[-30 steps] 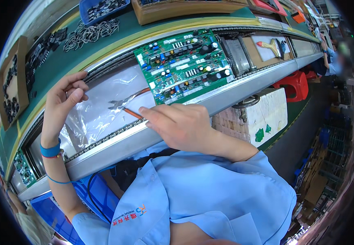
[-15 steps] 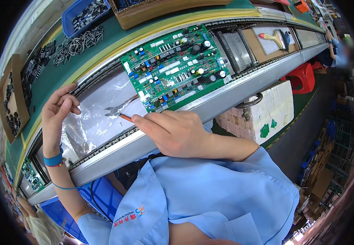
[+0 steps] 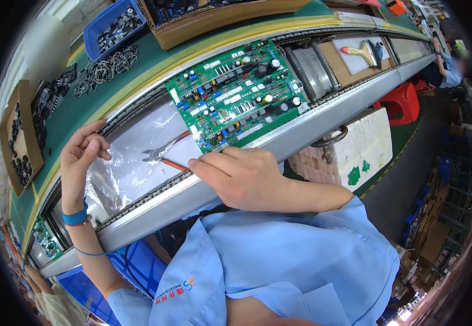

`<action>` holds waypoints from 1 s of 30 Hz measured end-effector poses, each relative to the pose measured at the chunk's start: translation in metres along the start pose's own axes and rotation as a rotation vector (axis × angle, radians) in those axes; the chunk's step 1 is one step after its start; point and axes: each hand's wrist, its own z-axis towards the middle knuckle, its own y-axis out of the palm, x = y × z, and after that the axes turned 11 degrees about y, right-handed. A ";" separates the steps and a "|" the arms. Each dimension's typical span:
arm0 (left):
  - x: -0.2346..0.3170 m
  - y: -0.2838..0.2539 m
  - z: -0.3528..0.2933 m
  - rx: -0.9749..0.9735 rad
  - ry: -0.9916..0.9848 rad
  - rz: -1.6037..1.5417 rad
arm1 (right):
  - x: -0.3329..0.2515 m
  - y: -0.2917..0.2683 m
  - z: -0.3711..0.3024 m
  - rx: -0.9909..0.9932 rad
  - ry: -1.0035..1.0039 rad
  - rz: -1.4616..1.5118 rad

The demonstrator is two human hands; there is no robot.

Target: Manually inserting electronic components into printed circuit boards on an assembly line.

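My left hand (image 3: 85, 155) is over the far rail of the conveyor on the left, fingers loosely bent, thumb apart, nothing between them. A blue wrist strap with a cord circles that wrist. My right hand (image 3: 240, 176) is closed at the near left edge of a green circuit board (image 3: 214, 117); its fingertips point down and are partly hidden. Beside its index finger lies the lower handle of orange-handled cutting pliers (image 3: 154, 155), jaws to the left, on clear plastic film (image 3: 117, 182). The pliers' upper handle reaches the board's left edge.
Beyond the conveyor stand a blue bin (image 3: 105, 43) of black parts, a heap of thin wires (image 3: 105, 70) and cardboard boxes (image 3: 26, 122). A brush (image 3: 364, 52) lies farther along the line. Right of the metal rail (image 3: 160, 204) are a white foam block (image 3: 364, 141) and a red stool (image 3: 402, 103).
The view has shifted slightly. A little more of the pliers' lower handle shows beside my right index finger. My left hand keeps the same bent pose by the far rail.
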 end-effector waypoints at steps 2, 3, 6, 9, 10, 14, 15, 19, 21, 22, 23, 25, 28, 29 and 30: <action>0.000 0.001 0.002 -0.006 0.006 0.004 | 0.001 0.001 0.000 0.011 0.008 -0.008; -0.002 0.001 0.002 -0.008 0.005 0.003 | 0.001 0.002 -0.001 0.016 0.010 -0.001; -0.002 0.002 0.002 -0.013 0.003 0.000 | 0.004 0.004 -0.002 0.022 0.010 0.016; -0.001 0.003 0.006 -0.017 0.001 -0.002 | 0.006 0.001 -0.001 0.024 0.010 0.025; 0.000 0.003 0.007 -0.018 -0.003 -0.001 | 0.006 0.001 -0.001 0.025 0.013 0.027; 0.000 -0.001 0.010 -0.012 -0.004 0.005 | 0.004 -0.003 0.005 -0.007 0.016 0.018; 0.000 -0.003 0.011 -0.022 -0.001 -0.003 | 0.004 -0.006 0.008 -0.022 0.029 0.018; 0.000 -0.005 -0.005 -0.046 0.019 0.002 | 0.007 -0.011 0.015 -0.040 -0.004 0.013; -0.006 -0.002 -0.005 -0.071 0.075 -0.011 | 0.011 -0.028 0.014 -0.171 0.083 -0.110; -0.015 0.001 -0.002 -0.085 0.114 -0.118 | 0.019 -0.025 0.010 -0.060 0.102 -0.034; -0.008 0.001 0.002 -0.097 0.129 -0.020 | 0.018 -0.032 0.010 -0.082 0.186 -0.066; -0.011 -0.004 0.005 -0.148 0.127 -0.117 | 0.042 -0.027 0.002 -0.045 0.193 -0.162; 0.001 -0.016 -0.015 -0.088 0.116 -0.029 | 0.073 -0.033 -0.002 -0.101 0.218 -0.314; 0.009 -0.016 -0.017 -0.030 0.176 0.041 | 0.090 -0.044 0.004 -0.117 0.231 -0.373; 0.011 -0.023 -0.019 0.004 0.235 0.116 | 0.109 -0.046 0.005 -0.142 0.250 -0.441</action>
